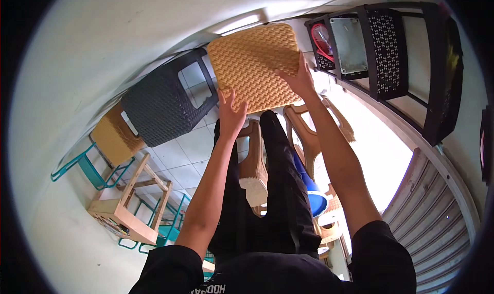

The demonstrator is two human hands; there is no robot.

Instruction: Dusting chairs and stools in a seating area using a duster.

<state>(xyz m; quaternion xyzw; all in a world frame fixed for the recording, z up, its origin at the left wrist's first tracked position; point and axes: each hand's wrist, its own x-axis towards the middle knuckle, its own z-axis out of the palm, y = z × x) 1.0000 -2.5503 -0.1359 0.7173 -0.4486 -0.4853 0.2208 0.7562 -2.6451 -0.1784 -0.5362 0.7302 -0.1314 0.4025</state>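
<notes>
A tan plastic table or stool (254, 68) with a rattan-pattern surface stands in front of me, at the upper middle of the view. My left hand (232, 114) grips its near left corner, the fingertips spread over the woven surface. At the right edge, my right hand (299, 78) holds on with one finger along the side and the thumb across the top. The underside and legs are hidden. Between my legs shows a brown plastic chair or stool (254, 170), partly covered by my trousers.
To the left stand a dark grey rattan-pattern plastic piece (158, 97), a tan one (115, 136) and a wooden frame table (135, 220) among teal metal frames (87, 170). Brown plastic chairs (305, 136) and a blue lidded container (317, 204) are at right, near a black rack (386, 51) and rolling shutter (428, 213).
</notes>
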